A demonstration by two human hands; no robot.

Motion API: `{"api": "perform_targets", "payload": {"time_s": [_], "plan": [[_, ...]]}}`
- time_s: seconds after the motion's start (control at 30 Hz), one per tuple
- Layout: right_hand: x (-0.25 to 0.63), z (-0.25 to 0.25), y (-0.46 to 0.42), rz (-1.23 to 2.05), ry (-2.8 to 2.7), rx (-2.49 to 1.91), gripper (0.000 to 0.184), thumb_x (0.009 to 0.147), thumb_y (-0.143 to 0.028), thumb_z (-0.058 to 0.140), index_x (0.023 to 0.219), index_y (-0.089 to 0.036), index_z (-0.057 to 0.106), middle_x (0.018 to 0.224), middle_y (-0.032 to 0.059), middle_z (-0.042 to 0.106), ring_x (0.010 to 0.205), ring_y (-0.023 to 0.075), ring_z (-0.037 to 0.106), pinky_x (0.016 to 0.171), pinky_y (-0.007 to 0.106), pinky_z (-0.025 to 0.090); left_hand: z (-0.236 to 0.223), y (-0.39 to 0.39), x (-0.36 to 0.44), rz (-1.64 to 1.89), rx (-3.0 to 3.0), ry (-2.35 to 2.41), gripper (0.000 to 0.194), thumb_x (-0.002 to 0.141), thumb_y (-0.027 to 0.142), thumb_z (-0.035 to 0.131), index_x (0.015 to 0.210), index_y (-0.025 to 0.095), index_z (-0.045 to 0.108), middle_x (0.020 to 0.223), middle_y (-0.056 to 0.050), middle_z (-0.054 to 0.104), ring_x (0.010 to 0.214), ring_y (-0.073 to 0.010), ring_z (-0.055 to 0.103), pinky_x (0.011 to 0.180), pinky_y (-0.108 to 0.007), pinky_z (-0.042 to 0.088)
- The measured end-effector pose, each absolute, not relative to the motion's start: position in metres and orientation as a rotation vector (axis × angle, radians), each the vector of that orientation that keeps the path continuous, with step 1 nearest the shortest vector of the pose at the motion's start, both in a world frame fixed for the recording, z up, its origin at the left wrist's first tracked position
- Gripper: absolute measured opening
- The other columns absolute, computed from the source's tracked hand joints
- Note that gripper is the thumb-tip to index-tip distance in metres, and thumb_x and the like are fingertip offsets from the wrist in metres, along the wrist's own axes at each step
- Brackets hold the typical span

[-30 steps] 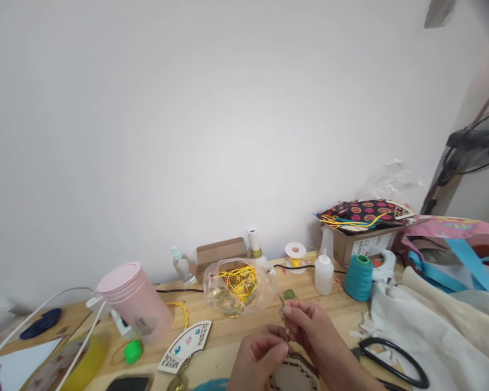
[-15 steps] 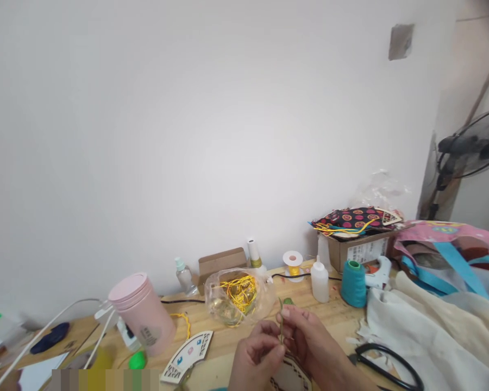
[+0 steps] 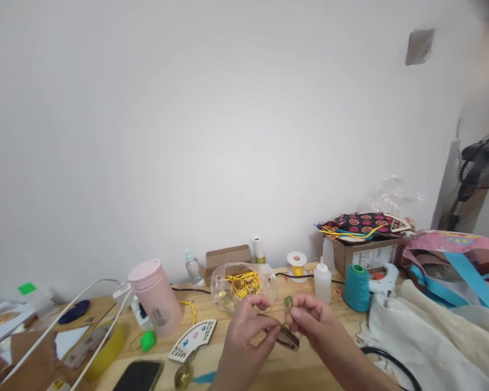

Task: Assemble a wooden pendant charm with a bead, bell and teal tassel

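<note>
My left hand (image 3: pixel 248 329) and my right hand (image 3: pixel 309 318) are raised together over the wooden table (image 3: pixel 277 369), fingertips pinched close. Between them hangs a small laser-cut wooden fan piece (image 3: pixel 283 337). My right fingers pinch a small green bead (image 3: pixel 288 301) on a thin cord; my left fingers pinch the cord beside the fan piece. A clear plastic bag with yellow cord (image 3: pixel 241 285) lies just behind my hands. A second fan-shaped piece with coloured spots (image 3: pixel 192 339) lies on the table to the left.
A pink tumbler (image 3: pixel 155 297), green cap (image 3: pixel 148 340), phone (image 3: pixel 138 375) and white cables (image 3: pixel 85 320) are at left. A white glue bottle (image 3: pixel 322 281), teal thread cone (image 3: pixel 356 287), glue gun (image 3: pixel 385 273), cardboard box (image 3: pixel 364 251), cream fabric (image 3: pixel 432 331) and black scissors (image 3: pixel 391 364) are at right.
Both hands have lifted off the table with the wooden fan piece, which now hangs between them. The view has swung slightly right and down.
</note>
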State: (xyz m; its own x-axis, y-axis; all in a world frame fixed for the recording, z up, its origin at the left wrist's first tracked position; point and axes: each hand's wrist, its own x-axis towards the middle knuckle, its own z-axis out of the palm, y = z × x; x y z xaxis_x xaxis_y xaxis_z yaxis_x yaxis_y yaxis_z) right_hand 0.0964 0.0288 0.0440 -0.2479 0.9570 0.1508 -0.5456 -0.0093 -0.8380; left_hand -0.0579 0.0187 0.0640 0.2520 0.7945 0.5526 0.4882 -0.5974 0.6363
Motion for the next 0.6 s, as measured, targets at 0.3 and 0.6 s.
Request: {"api": "perform_targets", "payload": {"time_s": [0.3, 0.6], "plan": [[0.095, 0.09, 0.036, 1.657, -0.608, -0.349, 0.014, 0.064, -0.02, 0.068, 0.07, -0.015, 0.056, 0.065, -0.0031, 0.058, 0.053, 0.0048, 0.048, 0.055, 0.015, 0.042, 0.079, 0.035, -0.045, 1.245, 1.633, 0.911, 0.026, 0.071, 0.033, 0.057, 0.093, 0.021, 0.059, 0.097, -0.007, 0.059, 0.089, -0.0203, 0.053, 0.078, -0.031, 0.04], [0.11, 0.086, 0.048, 1.517, -0.334, -0.387, 0.022, 0.056, -0.02, 0.073, 0.072, -0.02, 0.057, 0.071, -0.0054, 0.062, 0.056, 0.0051, 0.055, 0.055, 0.012, 0.049, 0.015, 0.022, -0.027, 0.873, 1.517, 1.041, 0.051, 0.071, 0.056, 0.044, 0.095, 0.013, 0.054, 0.05, 0.006, 0.041, 0.036, -0.0042, 0.022, 0.035, -0.017, 0.019]]}}
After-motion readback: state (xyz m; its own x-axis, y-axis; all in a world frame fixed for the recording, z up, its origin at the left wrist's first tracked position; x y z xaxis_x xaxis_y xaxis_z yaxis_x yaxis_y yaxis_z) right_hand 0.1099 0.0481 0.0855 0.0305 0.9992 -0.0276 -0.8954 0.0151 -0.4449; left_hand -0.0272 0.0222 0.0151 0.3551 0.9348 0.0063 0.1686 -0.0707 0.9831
